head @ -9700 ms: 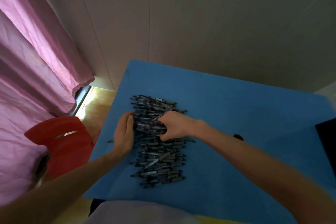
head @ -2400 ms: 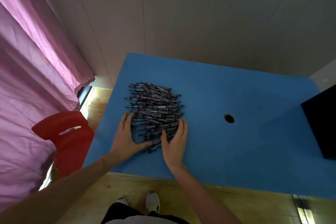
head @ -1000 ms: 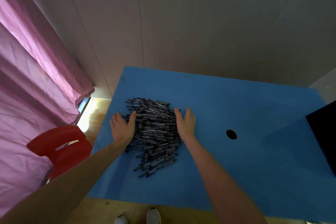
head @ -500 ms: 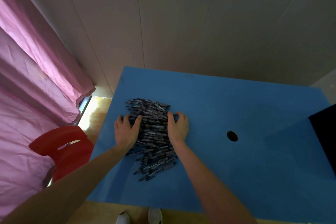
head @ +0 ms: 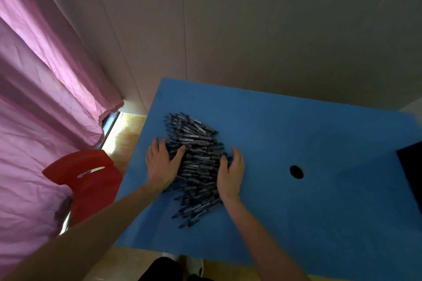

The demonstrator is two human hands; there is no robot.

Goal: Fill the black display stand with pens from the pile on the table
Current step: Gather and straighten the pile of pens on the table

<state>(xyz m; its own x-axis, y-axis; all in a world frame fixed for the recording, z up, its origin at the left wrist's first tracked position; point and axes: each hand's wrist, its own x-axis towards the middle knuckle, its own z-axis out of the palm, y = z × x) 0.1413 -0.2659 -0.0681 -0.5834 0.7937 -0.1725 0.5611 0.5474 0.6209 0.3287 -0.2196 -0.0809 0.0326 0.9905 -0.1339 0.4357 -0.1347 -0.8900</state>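
Note:
A pile of several dark grey pens (head: 198,162) lies on the left part of the blue table (head: 296,212). My left hand (head: 161,165) lies flat against the pile's left side, fingers spread and straight, thumb on the pens. On the pile's right side my right hand (head: 230,172) presses in with its fingers slightly bent against the pens. Neither hand lifts a pen. Only a dark corner of the black display stand (head: 411,173) shows at the right edge of the view.
A round hole (head: 296,171) is in the tabletop right of the pile. A red chair (head: 89,180) stands left of the table, in front of a pink curtain (head: 45,98). A pale wall runs behind the table. My shoes (head: 194,264) show below the near edge.
Both hands have stayed on either side of the pile; the right hand has slid a little toward me along the pile's right side, and the pens look pushed closer together.

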